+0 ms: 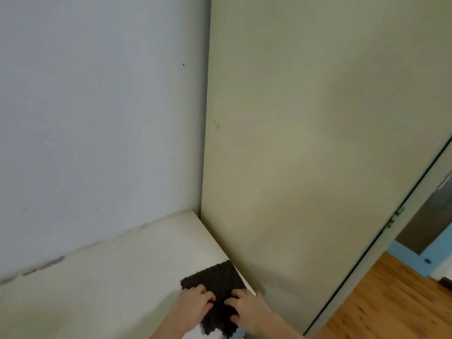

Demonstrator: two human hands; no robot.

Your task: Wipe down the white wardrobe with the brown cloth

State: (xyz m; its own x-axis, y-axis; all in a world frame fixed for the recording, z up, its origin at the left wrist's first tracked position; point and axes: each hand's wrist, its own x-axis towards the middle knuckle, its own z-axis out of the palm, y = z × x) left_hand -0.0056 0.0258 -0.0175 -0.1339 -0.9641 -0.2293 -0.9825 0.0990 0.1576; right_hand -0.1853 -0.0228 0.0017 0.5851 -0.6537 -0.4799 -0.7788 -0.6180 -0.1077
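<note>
Cloth [215, 280] lies flat under both hands' fingers [204, 293], on wardrobe [110, 277].

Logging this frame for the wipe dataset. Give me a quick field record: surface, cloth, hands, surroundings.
surface: white top of the wardrobe, flat, meeting the wall behind
cloth: brown cloth spread flat near the top's right edge
left hand: palm down on the cloth's left part
right hand: palm down on its right part
right side: tall pale panel; wooden floor beyond

Soft, dim daylight; slight blur
</note>
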